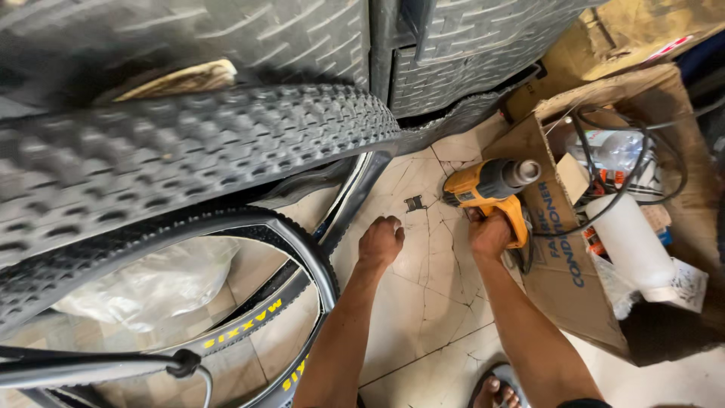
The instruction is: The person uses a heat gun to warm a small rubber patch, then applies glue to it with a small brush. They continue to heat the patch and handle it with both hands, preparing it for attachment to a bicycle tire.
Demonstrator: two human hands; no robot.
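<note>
Right, right hand (489, 234) gripping the yellow heat gun (495, 193) by its handle, left hand (381, 242) fisted on the floor tiles (423, 302).
Gun's long axis runs left-right, nozzle toward the cardboard box (563, 264); small black bracket (414, 202) lies just left of the gun, about midway between both hands.

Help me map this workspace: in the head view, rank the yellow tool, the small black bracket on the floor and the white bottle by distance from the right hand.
1. Yellow tool, gripped in the right hand.
2. Small black bracket, on the floor left of it.
3. White bottle, in the cardboard box to the right.
</note>
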